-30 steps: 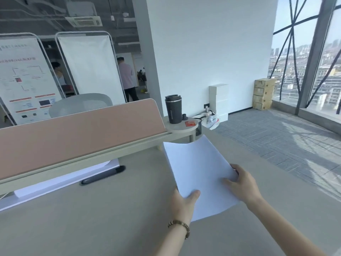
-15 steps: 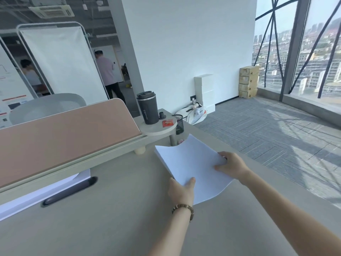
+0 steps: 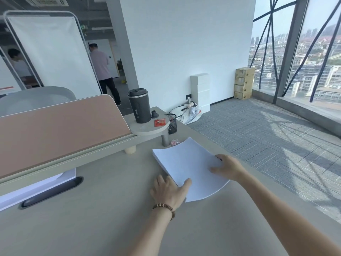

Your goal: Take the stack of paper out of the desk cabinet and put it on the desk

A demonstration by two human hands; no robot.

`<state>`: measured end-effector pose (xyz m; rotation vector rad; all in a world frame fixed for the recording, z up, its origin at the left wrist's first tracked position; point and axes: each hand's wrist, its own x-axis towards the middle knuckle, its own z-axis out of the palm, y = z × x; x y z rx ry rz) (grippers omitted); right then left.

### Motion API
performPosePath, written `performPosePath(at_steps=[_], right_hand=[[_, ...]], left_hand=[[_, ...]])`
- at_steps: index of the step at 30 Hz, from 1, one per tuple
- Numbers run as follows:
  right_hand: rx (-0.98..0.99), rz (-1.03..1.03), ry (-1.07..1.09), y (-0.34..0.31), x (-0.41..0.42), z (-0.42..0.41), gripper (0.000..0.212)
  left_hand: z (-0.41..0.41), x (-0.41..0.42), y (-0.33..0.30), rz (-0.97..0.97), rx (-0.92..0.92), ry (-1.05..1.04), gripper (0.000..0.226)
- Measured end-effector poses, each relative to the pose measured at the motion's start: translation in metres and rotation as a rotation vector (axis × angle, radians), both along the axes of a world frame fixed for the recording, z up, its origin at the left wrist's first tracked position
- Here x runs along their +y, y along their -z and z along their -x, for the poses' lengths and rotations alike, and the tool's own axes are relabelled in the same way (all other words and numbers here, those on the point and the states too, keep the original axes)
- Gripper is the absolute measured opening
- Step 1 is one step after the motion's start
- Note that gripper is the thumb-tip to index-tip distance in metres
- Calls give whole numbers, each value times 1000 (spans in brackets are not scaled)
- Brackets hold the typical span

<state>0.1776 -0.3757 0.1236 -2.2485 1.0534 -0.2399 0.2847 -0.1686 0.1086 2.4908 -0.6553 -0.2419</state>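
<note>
The stack of paper (image 3: 188, 163) is apparently resting on the table (image 3: 110, 209), while the left hand (image 3: 169, 190) and right hand (image 3: 228, 169) are gripping its edges, leaving seemingly only the release.

The stack of paper (image 3: 186, 163) is on the desk (image 3: 110, 209), near its right edge. Behind it, a cup (image 3: 139, 106) stands on a small shelf (image 3: 147, 129) at the far edge.
</note>
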Motion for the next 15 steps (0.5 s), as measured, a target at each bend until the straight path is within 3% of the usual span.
performPosePath(at_steps=[5,8,11,15], right_hand=[[111,133,-30,6,-2,-1,48],[206,204,-56,3,2,1,64],[161,241,-50,1,5,3,76],[51,304,-55,-4,16,0,78]], left_hand=[[-5,11,10,-238,-113,58,107],[-4,19,12,-175,-99,57,108],[-7,27,10,-151,-99,73,107],[-7,37,1,-159,-70,135,102]])
